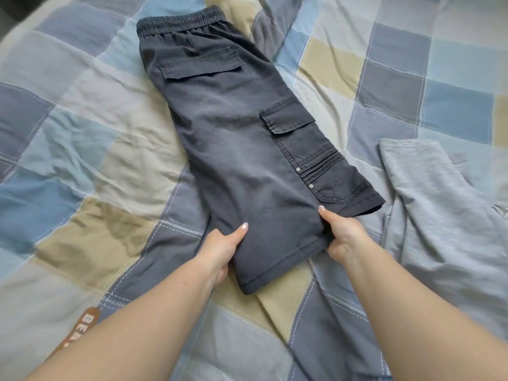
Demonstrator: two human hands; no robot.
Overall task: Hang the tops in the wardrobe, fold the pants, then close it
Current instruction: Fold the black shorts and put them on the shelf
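Dark grey cargo pants (242, 138) lie on the bed, folded lengthwise leg on leg, with the elastic waistband at the far end and the hems toward me. My left hand (222, 251) grips the near left edge of the legs, thumb on top and fingers underneath. At the near right edge my right hand (343, 235) holds the cloth the same way, thumb pressed on the fabric. The wardrobe is out of view.
A checked quilt (82, 133) in blue, grey and tan covers the bed. A light grey garment (445, 215) lies crumpled at the right, close to the pants' hem. A pale cloth with a brown printed patch (82, 328) shows at the lower left.
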